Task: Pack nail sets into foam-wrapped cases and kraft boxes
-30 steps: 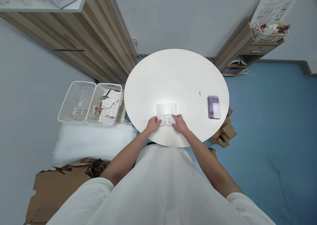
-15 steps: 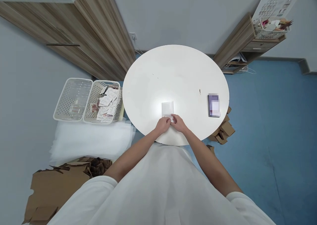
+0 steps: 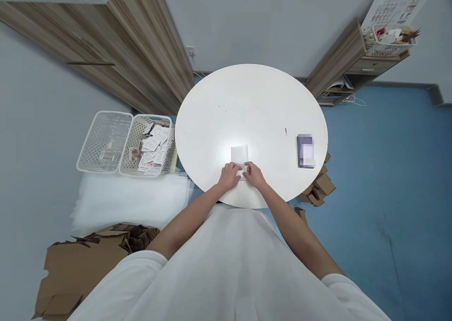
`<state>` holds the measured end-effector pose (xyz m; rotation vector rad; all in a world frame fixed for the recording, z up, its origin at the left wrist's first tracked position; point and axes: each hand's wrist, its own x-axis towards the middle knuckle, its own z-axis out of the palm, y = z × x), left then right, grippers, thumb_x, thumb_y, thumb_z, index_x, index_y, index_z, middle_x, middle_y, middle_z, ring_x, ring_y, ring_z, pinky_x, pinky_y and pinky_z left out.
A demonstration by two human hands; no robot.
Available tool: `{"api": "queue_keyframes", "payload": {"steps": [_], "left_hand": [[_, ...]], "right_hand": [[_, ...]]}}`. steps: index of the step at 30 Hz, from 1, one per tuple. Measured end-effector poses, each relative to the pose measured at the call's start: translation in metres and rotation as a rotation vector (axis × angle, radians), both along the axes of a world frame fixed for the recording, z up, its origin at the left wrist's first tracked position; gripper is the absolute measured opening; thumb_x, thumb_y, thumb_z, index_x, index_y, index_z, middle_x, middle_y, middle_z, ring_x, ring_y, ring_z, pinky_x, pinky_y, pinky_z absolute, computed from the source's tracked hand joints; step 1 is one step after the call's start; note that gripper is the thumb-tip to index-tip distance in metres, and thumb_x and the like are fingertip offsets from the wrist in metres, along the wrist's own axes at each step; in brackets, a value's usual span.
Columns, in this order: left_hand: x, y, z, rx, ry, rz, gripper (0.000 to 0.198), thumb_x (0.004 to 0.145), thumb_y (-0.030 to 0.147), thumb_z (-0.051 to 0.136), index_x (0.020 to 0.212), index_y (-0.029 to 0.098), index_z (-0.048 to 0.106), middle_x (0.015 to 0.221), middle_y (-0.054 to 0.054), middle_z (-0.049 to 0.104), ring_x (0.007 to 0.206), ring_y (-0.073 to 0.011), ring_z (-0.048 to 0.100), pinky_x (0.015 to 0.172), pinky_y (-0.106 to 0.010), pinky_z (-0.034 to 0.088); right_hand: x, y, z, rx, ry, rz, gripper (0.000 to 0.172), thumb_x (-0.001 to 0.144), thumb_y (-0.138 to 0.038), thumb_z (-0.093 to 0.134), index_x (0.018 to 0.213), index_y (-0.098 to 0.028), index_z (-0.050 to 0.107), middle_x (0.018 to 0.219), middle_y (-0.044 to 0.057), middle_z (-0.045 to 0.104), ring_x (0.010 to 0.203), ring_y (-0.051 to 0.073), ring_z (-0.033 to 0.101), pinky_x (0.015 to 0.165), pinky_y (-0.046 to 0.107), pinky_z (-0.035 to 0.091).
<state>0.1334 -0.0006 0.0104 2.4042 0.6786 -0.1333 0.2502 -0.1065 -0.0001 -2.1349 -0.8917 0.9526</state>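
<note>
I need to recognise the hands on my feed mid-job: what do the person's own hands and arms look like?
The left hand and right hand are ungloved. The forearms are bare, with no watch, cables or markings visible. The white top has short white sleeves. Rings or nail details are too small to tell.

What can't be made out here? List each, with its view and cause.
Head view: near part of the white sheet, partly covered by the left hand and right hand.
Head view: markings on the purple item, blurred by pixelation.
Head view: wording on the printed slips, too small to read.
Head view: top of the wall poster, cut off by the picture's upper edge.
</note>
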Motion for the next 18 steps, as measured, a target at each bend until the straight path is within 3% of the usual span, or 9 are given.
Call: {"api": "queue_keyframes", "payload": {"steps": [4,7,9,12,18], "left_hand": [[-0.004,0.002,-0.002,0.064,-0.073,-0.063,0.041,0.075,0.024,0.055,0.115,0.023,0.047,0.120,-0.008,0.045,0.114,-0.0256,0.039,0.093,-0.042,0.033],[-0.006,0.003,-0.003,0.097,-0.070,-0.112,0.039,0.077,0.024,0.052,0.116,0.024,0.048,0.126,-0.008,0.044,0.119,-0.0259,0.036,0.096,-0.043,0.030],[-0.007,0.004,-0.003,0.093,-0.069,-0.123,0.040,0.078,0.024,0.051,0.118,0.024,0.047,0.127,-0.008,0.044,0.121,-0.0248,0.037,0.097,-0.042,0.030],[-0.010,0.007,-0.005,0.075,-0.085,-0.137,0.042,0.079,0.027,0.049,0.120,0.022,0.044,0.129,-0.008,0.044,0.122,-0.0232,0.037,0.099,-0.041,0.030],[-0.018,0.015,-0.009,0.088,-0.114,-0.200,0.049,0.079,0.039,0.050,0.124,0.020,0.043,0.139,-0.011,0.034,0.128,-0.0256,0.029,0.102,-0.041,0.028]], "right_hand": [[-0.005,-0.005,-0.001,0.051,-0.296,0.092,0.047,0.079,-0.020,0.047,0.125,-0.018,0.039,0.112,0.012,0.051,0.099,0.022,0.052,0.081,0.039,0.045],[-0.005,-0.009,0.002,0.114,-0.464,0.318,0.042,0.082,-0.017,0.041,0.124,-0.018,0.042,0.131,0.013,0.042,0.124,0.026,0.036,0.095,0.044,0.037],[-0.002,-0.011,0.003,0.116,-0.485,0.451,0.045,0.083,-0.024,0.045,0.126,-0.016,0.041,0.136,0.013,0.037,0.130,0.027,0.029,0.099,0.045,0.034],[0.003,-0.011,0.004,0.058,-0.497,0.539,0.064,0.074,-0.032,0.060,0.130,-0.011,0.036,0.139,0.017,0.033,0.131,0.031,0.026,0.100,0.046,0.034],[0.003,-0.006,0.004,-0.021,-0.514,0.571,0.062,0.074,-0.016,0.058,0.130,-0.011,0.034,0.138,0.017,0.035,0.130,0.028,0.029,0.097,0.042,0.040]]}}
